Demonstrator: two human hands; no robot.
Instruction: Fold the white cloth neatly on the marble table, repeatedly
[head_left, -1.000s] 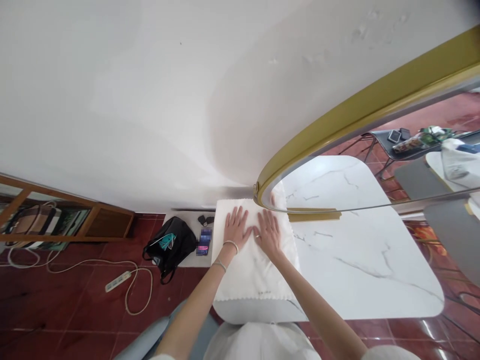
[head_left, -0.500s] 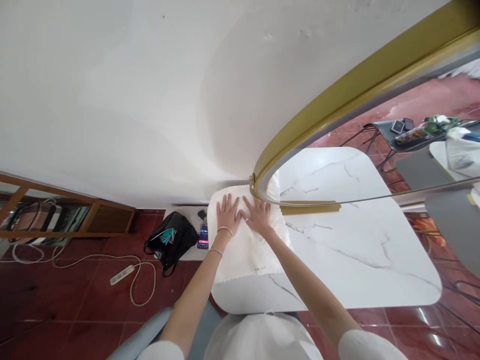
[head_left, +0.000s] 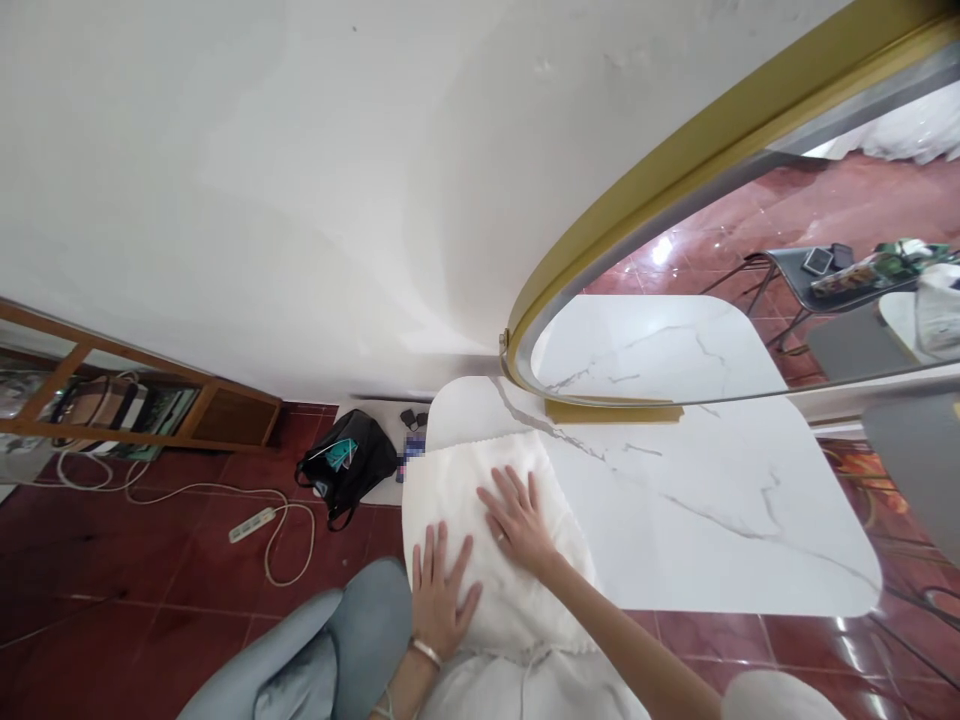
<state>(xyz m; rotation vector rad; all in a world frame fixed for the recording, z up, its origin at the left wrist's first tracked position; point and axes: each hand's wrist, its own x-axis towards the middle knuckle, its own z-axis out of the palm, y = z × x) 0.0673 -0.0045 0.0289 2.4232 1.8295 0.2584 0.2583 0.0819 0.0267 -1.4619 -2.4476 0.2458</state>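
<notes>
A folded white cloth point(head_left: 517, 600) with a scalloped edge lies on the left part of the white marble-patterned table point(head_left: 712, 530), its near side reaching my body. My left hand point(head_left: 441, 590) rests flat on the cloth's left side, fingers spread, with a bangle at the wrist. Further up and to the right, my right hand point(head_left: 519, 520) presses flat on the cloth with fingers apart and a ring on one finger. Neither hand grips anything.
A gold-framed mirror point(head_left: 600, 250) stands at the table's back edge on a gold base point(head_left: 615, 411). On the floor to the left are a black bag point(head_left: 360, 460), a power strip point(head_left: 252, 525) with its cord, and a wooden shelf point(head_left: 232, 420). A phone point(head_left: 411, 450) lies beside the table.
The cloth has slid toward my body, baring the table's back left corner. Both hands have come nearer with it and moved apart, the left hand most.
</notes>
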